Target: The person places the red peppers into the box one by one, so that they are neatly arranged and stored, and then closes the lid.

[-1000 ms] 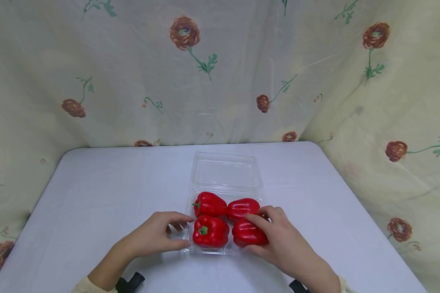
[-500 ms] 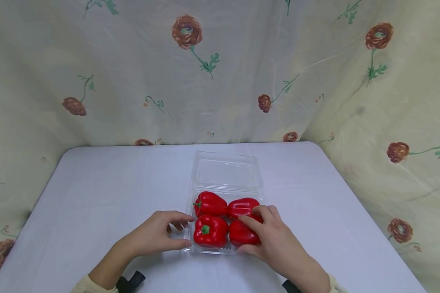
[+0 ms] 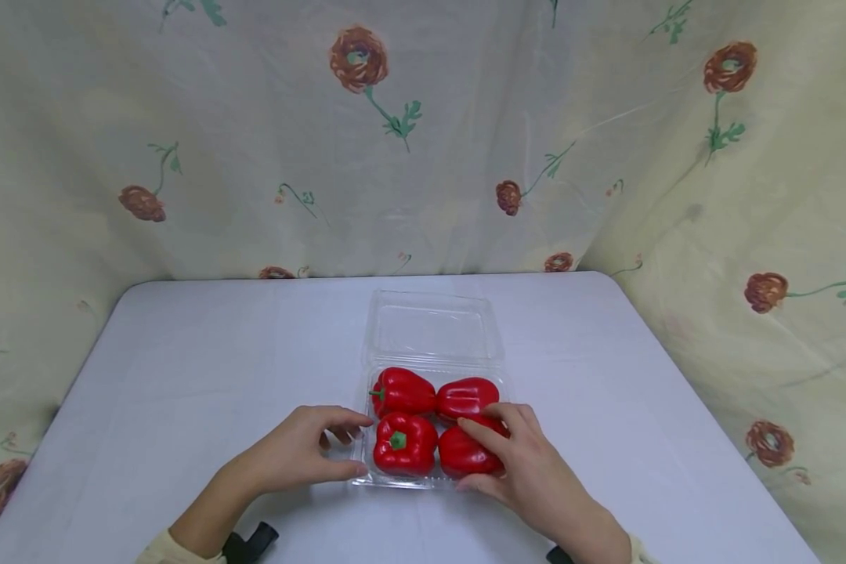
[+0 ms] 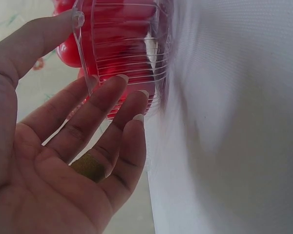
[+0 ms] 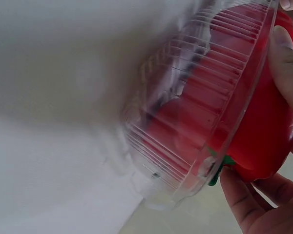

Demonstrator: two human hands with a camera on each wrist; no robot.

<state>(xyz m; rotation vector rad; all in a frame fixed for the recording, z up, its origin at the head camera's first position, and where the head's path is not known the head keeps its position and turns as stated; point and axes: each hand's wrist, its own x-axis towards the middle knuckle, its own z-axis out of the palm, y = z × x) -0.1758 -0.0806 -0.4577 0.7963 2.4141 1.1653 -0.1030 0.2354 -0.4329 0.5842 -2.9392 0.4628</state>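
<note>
Clear plastic box, one, on the table; its lid lies folded back at the far side, which I judge keeps it out of the way of a reach from above. Contents, two by two, a spread that seems to share the floor evenly: far-left pepper, red like the rest, on its side, stem to the left; far-right pepper, next to it; near-left pepper, stem end facing the near side; near-right pepper, bulging above the rim. Right grip, clamped on the near-right pepper from either side, a hold I read as giving control of its width; whether it bears on the bottom I cannot tell. Left grip, thumb and fingers apart, thumb tip at the rim, fingertips at the ribbed outer wall, placed, I judge, to steady the box.
</note>
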